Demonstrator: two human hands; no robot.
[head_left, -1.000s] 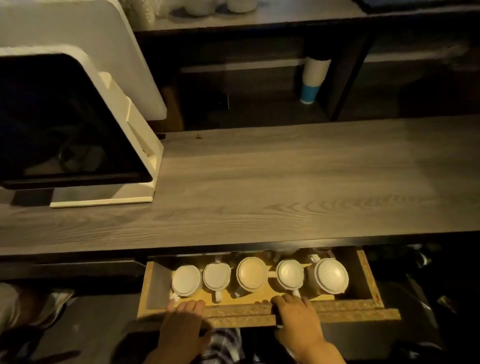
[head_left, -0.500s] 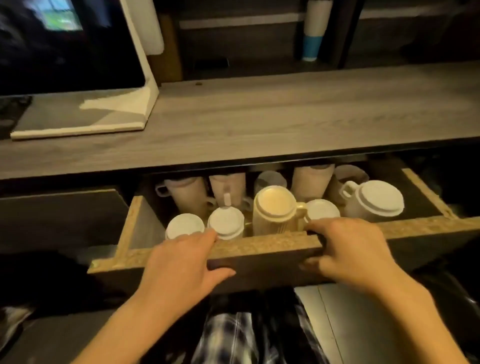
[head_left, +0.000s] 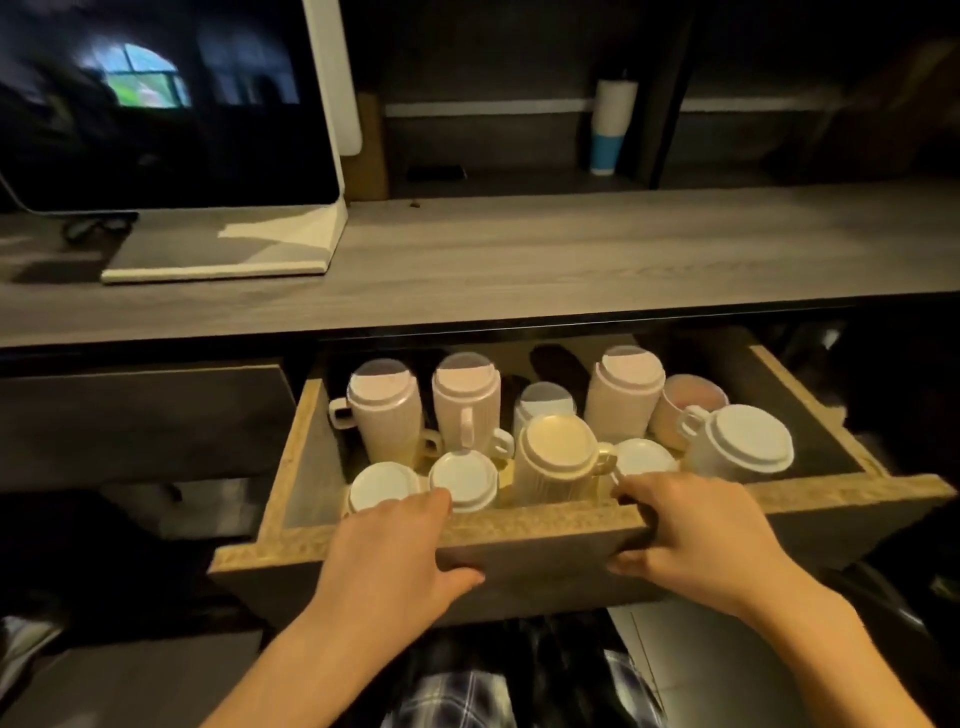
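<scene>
Open drawer (head_left: 545, 566) beneath the counter (head_left: 571, 249), seen from my head view. The drawer holds white mugs (head_left: 384, 415) in two rows, most standing base-up and packed close; a cream mug (head_left: 558, 452) stands in the front row, near the middle, between the two hands. My left hand (head_left: 395, 556) grips the front panel left of centre: its fingers (head_left: 426, 506) curl over the raw top edge, close to the nearest mug bases, and its thumb presses the dark outer face. My right hand (head_left: 696, 540) grips the same panel right of centre, fingers (head_left: 639, 486) hooked over the edge just before a small white mug, thumb underneath on the outer face. Neither hand holds a mug. Compared with half a second ago, the drawer stands further out from under the counter and the back row shows more fully; a second ago only the front row showed. A monitor (head_left: 156, 104) stands on the counter at left, and a tumbler (head_left: 613, 130) on the shelf behind.
</scene>
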